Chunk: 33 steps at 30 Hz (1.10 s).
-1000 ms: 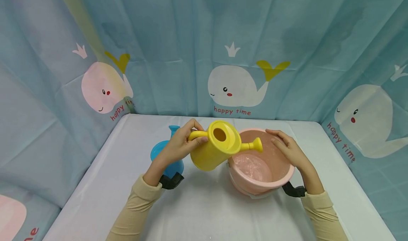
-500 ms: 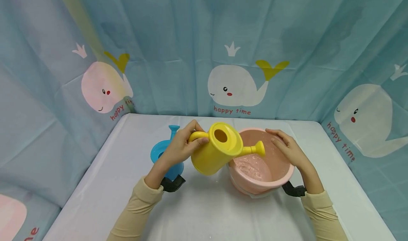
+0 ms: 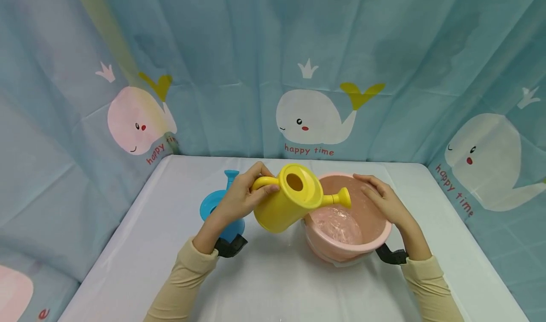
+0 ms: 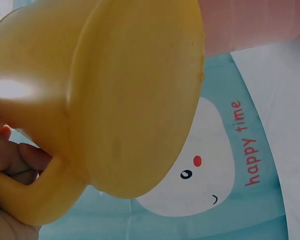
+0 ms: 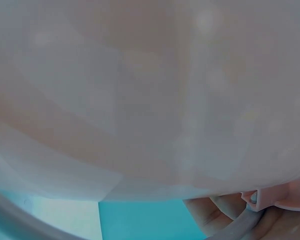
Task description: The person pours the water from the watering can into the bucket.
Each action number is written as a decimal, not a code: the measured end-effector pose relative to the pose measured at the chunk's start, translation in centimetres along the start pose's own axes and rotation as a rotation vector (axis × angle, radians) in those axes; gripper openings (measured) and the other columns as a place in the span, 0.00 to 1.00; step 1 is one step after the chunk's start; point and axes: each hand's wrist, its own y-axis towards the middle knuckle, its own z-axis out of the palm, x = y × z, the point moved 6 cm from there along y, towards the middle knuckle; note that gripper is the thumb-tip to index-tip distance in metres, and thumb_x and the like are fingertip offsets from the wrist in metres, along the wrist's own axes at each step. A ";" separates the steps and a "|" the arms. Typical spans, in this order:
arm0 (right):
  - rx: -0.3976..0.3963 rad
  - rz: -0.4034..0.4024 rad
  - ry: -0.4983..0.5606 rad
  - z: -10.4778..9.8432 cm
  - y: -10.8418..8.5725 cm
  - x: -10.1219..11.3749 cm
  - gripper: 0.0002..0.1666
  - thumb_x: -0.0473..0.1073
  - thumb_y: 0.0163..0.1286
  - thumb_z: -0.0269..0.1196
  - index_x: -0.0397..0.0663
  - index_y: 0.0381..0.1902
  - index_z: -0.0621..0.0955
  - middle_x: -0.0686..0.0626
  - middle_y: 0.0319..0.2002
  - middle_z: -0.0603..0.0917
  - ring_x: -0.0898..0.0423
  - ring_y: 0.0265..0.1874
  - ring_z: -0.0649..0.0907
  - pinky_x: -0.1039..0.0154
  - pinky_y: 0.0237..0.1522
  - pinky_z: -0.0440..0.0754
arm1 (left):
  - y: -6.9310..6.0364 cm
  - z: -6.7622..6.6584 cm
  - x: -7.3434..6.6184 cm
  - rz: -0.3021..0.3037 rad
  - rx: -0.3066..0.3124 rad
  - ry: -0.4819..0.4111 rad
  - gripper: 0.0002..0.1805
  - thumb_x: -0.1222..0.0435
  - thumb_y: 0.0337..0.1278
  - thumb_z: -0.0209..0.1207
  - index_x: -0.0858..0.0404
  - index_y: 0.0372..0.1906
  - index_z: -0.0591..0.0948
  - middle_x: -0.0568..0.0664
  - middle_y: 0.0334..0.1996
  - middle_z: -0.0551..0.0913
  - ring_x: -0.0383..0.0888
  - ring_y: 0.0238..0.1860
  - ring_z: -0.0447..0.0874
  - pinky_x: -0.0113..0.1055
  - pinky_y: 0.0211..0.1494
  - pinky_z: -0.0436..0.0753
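My left hand (image 3: 244, 194) grips the handle of a yellow watering can (image 3: 279, 213). The can is held above the table and leans to the right, its spout over a pink bucket (image 3: 320, 246). In the left wrist view the can's round base (image 4: 135, 100) hides much of the scene, and fingers (image 4: 10, 160) wrap its handle. Rippling water (image 3: 341, 222) lies in the bucket. On the bucket's far right rim is my right hand (image 3: 386, 201), thumb inside and fingers outside. The right wrist view is mostly bucket wall (image 5: 150, 100), with fingers (image 5: 210, 212) beside the handle lug.
A blue watering can (image 3: 209, 202) stands on the left of the table, partly behind my left forearm. White cloth (image 3: 264, 284) covers the table. A blue curtain (image 3: 239, 118) with printed whales encloses the back and sides.
The yellow watering can's spout dips slightly, then rises a little. Both hands keep their hold, and the bucket stays in place. The head view has shifted slightly.
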 end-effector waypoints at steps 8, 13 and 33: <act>0.007 0.018 0.006 0.1 0.0 0.2 0.22 0.41 0.74 0.48 0.38 0.63 0.67 0.37 0.63 0.68 0.40 0.62 0.66 0.84 0.50 0.66 | 0.1 0.0 0.2 -0.010 0.001 0.003 0.07 0.67 0.58 0.58 0.61 0.37 0.71 0.49 0.30 0.77 0.42 0.24 0.70 0.30 0.28 0.74; 0.003 0.009 -0.004 0.1 0.0 0.2 0.22 0.40 0.74 0.48 0.38 0.62 0.68 0.37 0.63 0.69 0.40 0.63 0.66 0.85 0.50 0.65 | 0.1 0.0 0.3 -0.044 0.003 -0.005 0.08 0.69 0.57 0.59 0.62 0.37 0.71 0.51 0.32 0.77 0.42 0.25 0.70 0.29 0.28 0.74; -0.008 0.011 -0.006 0.1 -0.1 0.1 0.22 0.41 0.74 0.47 0.39 0.62 0.68 0.38 0.62 0.69 0.41 0.62 0.67 0.84 0.50 0.66 | 0.0 0.0 0.1 -0.008 0.009 -0.005 0.07 0.66 0.59 0.59 0.60 0.36 0.71 0.49 0.29 0.77 0.42 0.23 0.70 0.30 0.27 0.75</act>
